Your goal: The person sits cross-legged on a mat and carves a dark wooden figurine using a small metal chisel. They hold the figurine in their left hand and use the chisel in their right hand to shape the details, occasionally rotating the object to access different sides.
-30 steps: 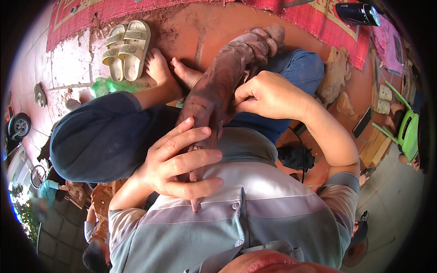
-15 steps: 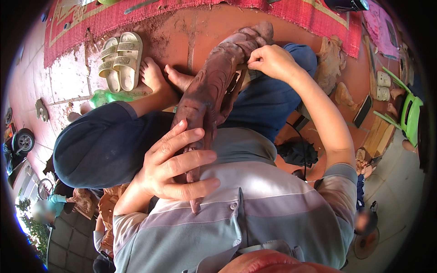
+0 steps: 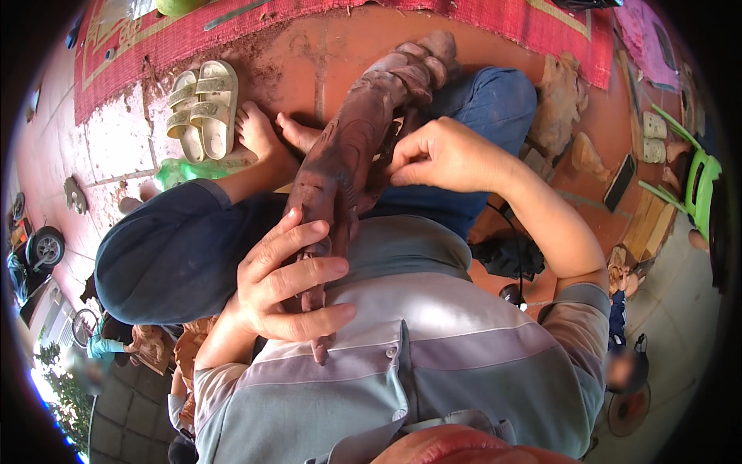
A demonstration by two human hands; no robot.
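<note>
A dark reddish-brown carved wooden figure (image 3: pixel 332 158) lies slanted across my lap, its rounded, lumpy end pointing away from me and its thin tip near my chest. My left hand (image 3: pixel 290 282) is wrapped round the narrow near end, with fingers spread over it. Against the carving's right side, around its middle, my right hand (image 3: pixel 452 155) is closed in a pinch. Whatever may be between those fingertips is hidden from view.
Beige sandals (image 3: pixel 205 112) stand on the tiles beyond my feet, below a red mat (image 3: pixel 495 19). Rough wood pieces (image 3: pixel 560 97), a dark flat block (image 3: pixel 618 184) and a green plastic chair (image 3: pixel 702 197) are to the right. Other people sit behind at both sides.
My right hand has slid down along the carving's right side, from near its far end toward its middle. The left hand keeps its hold, shifting slightly left with the carving.
</note>
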